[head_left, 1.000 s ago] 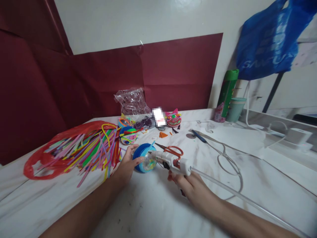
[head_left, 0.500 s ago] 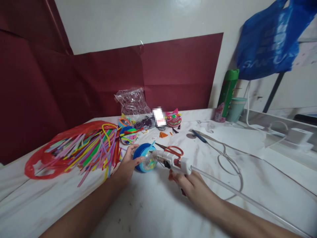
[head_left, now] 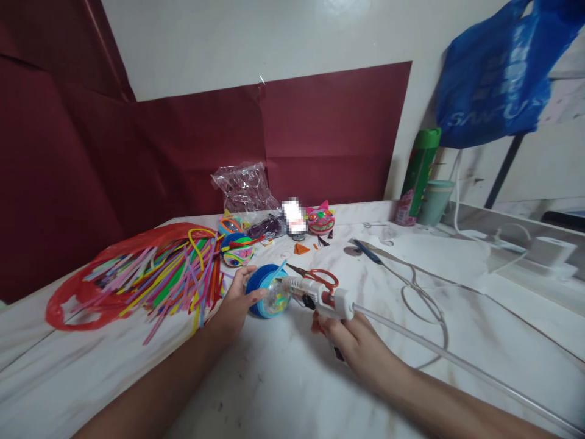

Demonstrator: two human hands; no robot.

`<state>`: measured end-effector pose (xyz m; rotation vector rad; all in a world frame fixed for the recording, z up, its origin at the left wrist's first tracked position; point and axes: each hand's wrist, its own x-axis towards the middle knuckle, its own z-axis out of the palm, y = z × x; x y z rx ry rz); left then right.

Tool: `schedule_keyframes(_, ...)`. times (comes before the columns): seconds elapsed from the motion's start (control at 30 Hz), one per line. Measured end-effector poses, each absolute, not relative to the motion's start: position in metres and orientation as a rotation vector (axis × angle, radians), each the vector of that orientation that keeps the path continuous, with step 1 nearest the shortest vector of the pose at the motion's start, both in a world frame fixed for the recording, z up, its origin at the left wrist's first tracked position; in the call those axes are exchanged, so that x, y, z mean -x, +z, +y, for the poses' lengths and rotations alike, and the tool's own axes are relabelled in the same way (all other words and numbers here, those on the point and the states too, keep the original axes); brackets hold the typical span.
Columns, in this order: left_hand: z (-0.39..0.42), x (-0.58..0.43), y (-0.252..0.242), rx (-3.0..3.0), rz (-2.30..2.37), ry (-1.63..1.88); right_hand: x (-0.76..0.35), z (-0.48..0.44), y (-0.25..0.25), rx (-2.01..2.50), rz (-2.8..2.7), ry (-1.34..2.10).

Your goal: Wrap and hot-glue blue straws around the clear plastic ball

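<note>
My left hand [head_left: 239, 298] is closed around the side of a round clear ball [head_left: 276, 297] partly wrapped in dark and light blue pipe cleaners. A short light blue piece of pipe cleaner [head_left: 282, 267] sticks up from its upper edge. My right hand [head_left: 345, 332] grips the handle of a white glue gun [head_left: 315, 292], with a long clear glue stick [head_left: 425, 347] running out of its back. The gun's nozzle points left at the ball's clear face; whether it touches cannot be told. Behind the gun lie orange-handled scissors [head_left: 326, 277], partly covered by it.
Loose pipe cleaners [head_left: 159, 274] spill from a red plastic bag [head_left: 68, 314] at left. Decorated balls [head_left: 237, 251] and a pink one [head_left: 321, 219] stand behind. A blue-handled tool [head_left: 368, 251] with a cord [head_left: 441, 317] lies right, near a green can [head_left: 423, 171] and cup [head_left: 436, 201].
Almost nothing differs. The glue gun in my right hand has shifted very slightly, and my left hand stays around the ball.
</note>
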<state>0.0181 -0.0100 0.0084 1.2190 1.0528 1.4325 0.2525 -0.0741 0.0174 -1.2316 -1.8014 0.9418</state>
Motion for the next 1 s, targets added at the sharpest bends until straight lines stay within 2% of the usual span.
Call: schedule_keyframes(1.0, -0.0117, -0.0204, 0.0102, -1.209, 1.064, 1.436, -0.2534, -0.0748, 0.0174, 1.253, -1.829, 0.910)
